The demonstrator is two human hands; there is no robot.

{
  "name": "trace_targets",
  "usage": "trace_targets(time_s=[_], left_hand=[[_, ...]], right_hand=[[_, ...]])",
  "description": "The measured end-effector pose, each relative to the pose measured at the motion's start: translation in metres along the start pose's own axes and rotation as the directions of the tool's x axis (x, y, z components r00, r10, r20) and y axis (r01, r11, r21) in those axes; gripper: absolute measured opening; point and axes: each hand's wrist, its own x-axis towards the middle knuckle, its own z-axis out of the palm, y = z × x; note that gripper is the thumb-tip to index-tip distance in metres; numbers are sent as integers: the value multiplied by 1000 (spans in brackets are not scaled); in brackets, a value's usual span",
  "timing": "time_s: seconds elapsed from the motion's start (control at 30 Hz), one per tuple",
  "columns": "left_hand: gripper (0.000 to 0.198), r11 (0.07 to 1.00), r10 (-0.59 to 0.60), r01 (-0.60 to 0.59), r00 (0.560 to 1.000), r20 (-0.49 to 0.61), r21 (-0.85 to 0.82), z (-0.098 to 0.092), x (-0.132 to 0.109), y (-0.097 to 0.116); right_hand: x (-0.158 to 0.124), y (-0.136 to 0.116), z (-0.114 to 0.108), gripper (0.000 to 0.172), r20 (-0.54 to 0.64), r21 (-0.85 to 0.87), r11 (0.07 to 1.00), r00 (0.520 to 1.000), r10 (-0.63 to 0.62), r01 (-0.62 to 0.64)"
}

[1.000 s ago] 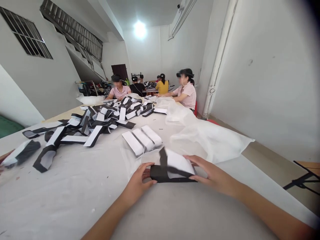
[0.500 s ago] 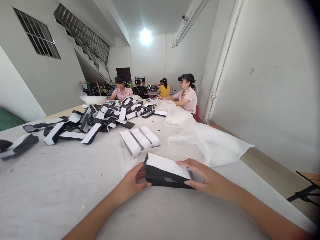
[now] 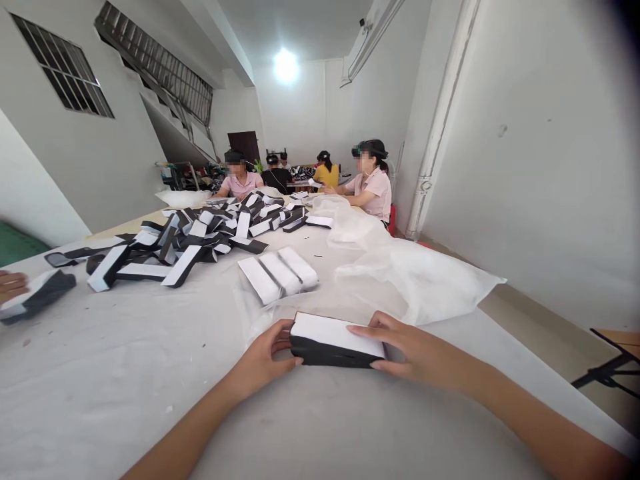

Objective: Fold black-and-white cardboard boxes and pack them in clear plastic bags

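A stack of black-and-white strips [image 3: 335,337], white on top and black along its near side, rests on the table in front of me. My left hand [image 3: 267,357] grips its left end, thumb at the lower near edge and fingers behind. At the right end my right hand [image 3: 400,343] is closed around it, with a finger on the white top and the thumb low on the near side. Just beyond lies a clear plastic bag [image 3: 245,310] with white bundles [image 3: 279,275] in or on it, side by side.
A heap of black-and-white pieces [image 3: 195,230] covers the far left of the white table [image 3: 100,393]. Crumpled translucent plastic [image 3: 415,270] spreads to the right. Another person's hand [image 3: 13,285] is at the left edge by a black-and-white piece [image 3: 43,297]. Several people sit farther back.
The stack has become more even, its gaping near side now pressed together. My right fingers have shifted slightly left over the top. Another person's hand has come in at the left edge.
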Motion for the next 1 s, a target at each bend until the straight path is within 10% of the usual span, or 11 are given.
trace_targets(time_s=[0.2,0.3,0.4,0.5,0.6,0.8,1.0], left_hand=[[35,885,282,-196,947,-151,422,-1,-7,0],[24,706,526,-250,811,-255,663,-6,-16,13],[32,609,599,-57,687,-411,791,-12,-19,23],[49,587,471,112,758,-451,802,-19,-17,22],[24,671,311,170,819,-483,721,-23,-15,17],[19,885,226,84,782,-581,458,-15,-22,19],[14,880,258,24,816,-518,475,-5,-21,18]], right_hand=[[-4,4,-8,59,82,22,1000,996,18,-20],[-5,5,-5,63,61,17,1000,998,-1,0],[-5,4,-2,63,26,21,1000,1000,17,-17],[-4,-1,0,62,-12,40,999,999,32,-31],[-1,-11,4,63,-43,43,999,999,27,-25],[12,-32,16,64,-39,-37,999,999,-9,8],[43,-57,31,67,-89,16,995,991,-95,97]])
